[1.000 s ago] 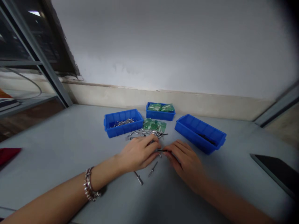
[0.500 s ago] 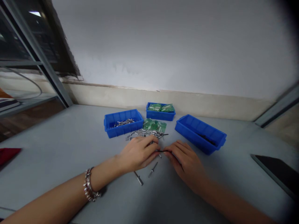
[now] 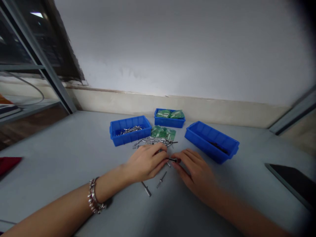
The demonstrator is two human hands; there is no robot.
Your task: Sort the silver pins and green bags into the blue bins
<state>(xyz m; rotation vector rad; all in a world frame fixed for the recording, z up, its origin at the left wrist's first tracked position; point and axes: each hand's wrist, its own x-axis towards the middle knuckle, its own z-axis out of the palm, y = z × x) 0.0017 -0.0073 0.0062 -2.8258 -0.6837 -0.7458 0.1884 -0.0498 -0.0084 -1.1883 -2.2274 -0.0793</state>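
Head view: the dark pin's [image 3: 172, 160] head now shows at the right hand [image 3: 194, 168], where its fingers hid it before; that grip has probably eased, leaving the left hand's [image 3: 148, 160] pinch to bear the pin, between the hands; the right fingers stand narrow, contact I cannot tell; rivets [image 3: 161, 180] lie near on the grey table [image 3: 185, 210]; far off, blue bins [image 3: 170, 122], then a pale wall [image 3: 172, 49].

The bins [image 3: 133, 137] look to me like smooth plastic with a faint sheen; the loose rivets [image 3: 161, 180] and bracelet [image 3: 92, 196] shine as metal. I see glossy plastic film on the green packets [image 3: 161, 132] and a smooth, matt desk [image 3: 98, 141]. The dark pin [image 3: 172, 159] is too small to judge.
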